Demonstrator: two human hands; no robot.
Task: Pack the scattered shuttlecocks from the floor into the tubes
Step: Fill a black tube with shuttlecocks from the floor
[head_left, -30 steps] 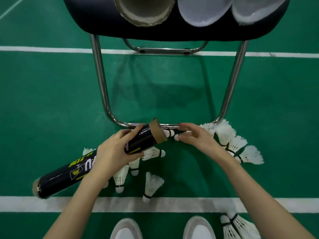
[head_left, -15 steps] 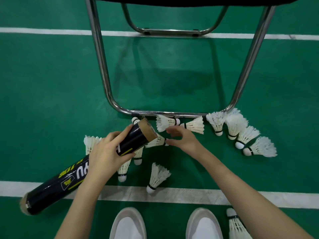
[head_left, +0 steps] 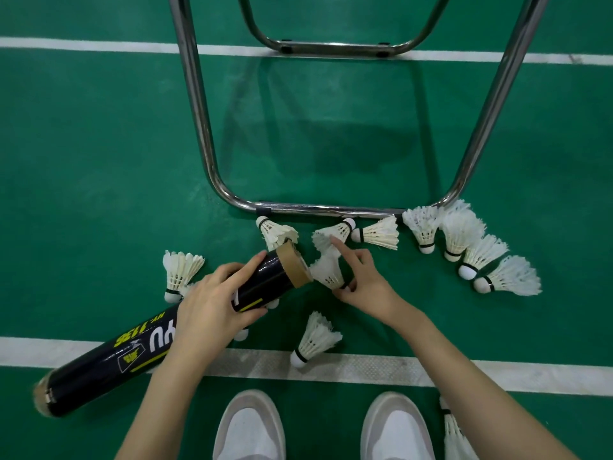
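We see the left hand [head_left: 212,305] wrapped round the black tube [head_left: 159,330], tilted, open end [head_left: 295,265] up-right. Right hand [head_left: 360,282] pinches a shuttlecock [head_left: 326,272] by its cork, feathers touching the tube mouth, index finger raised. Other shuttlecocks lie on the green floor [head_left: 99,161]: one [head_left: 376,232] by the chair frame [head_left: 315,209], one [head_left: 315,340] near the white line [head_left: 365,368].

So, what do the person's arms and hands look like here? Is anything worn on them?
Both forearms are bare; no sleeve shows in the picture. The left hand and the right hand wear no glove, ring, watch or band that can be seen. The nails are short and look unpainted.
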